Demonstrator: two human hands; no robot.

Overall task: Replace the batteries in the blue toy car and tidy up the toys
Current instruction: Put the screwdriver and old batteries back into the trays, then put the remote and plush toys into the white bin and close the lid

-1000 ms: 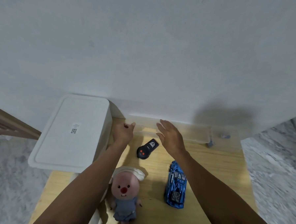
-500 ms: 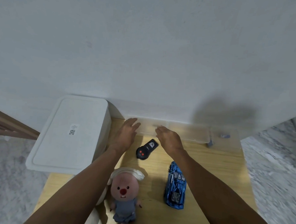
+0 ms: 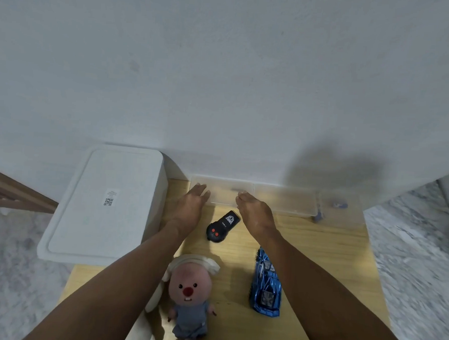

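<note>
We reach both arms across a light wooden table (image 3: 318, 252) set against a pale wall (image 3: 223, 78). Our left hand (image 3: 190, 207) and right hand (image 3: 255, 213) lie at the near edge of a clear plastic box (image 3: 281, 201) that stands along the wall. A second ago both hands hung short of the box, the right one raised with its fingers spread; half a second ago they closed in; now both sit lower and flatter against its near rim. The left hand's fingers are straight and touch the box's left end. The right hand's fingertips (image 3: 242, 196) bend down over the rim; we cannot tell whether they grasp it or only rest there.

The blue toy car (image 3: 265, 283) lies on the table just beside our right forearm, nearer to us than the hands, where it lay in the earlier frames. A black remote control (image 3: 221, 227) with two red buttons lies between our wrists, also unmoved. A pink plush toy (image 3: 189, 295) in a blue-grey outfit lies face up near the table's front edge, beside our left forearm. A white lidded storage bin (image 3: 99, 207) with a small printed label stands to the left of the table. Something small and blue (image 3: 338, 205), too blurred to name, sits at the far right corner.
</note>
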